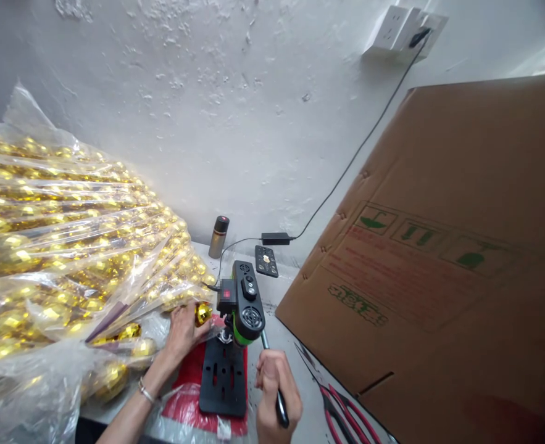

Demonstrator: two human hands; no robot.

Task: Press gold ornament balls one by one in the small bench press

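My left hand [182,333] has its fingers closed on a shiny gold faceted ball [202,313], just left of a black machine [249,302]. This machine has round fan grilles and a green band, and stands over a slotted black base plate [223,385]. Below and right of it, my right hand [276,391] is wrapped round a slim pen-like tool [282,410] with a dark glossy end. The tool's other end points up toward the machine and is partly hidden behind it. Red plastic [184,404] lies under the base plate.
A big clear bag of gold balls [68,228] fills the left side. On the right leans a large cardboard box [439,246], with red-handled scissors [346,413] beside it. A bottle [219,237], a power adapter [275,238] and a phone [266,261] are near the wall.
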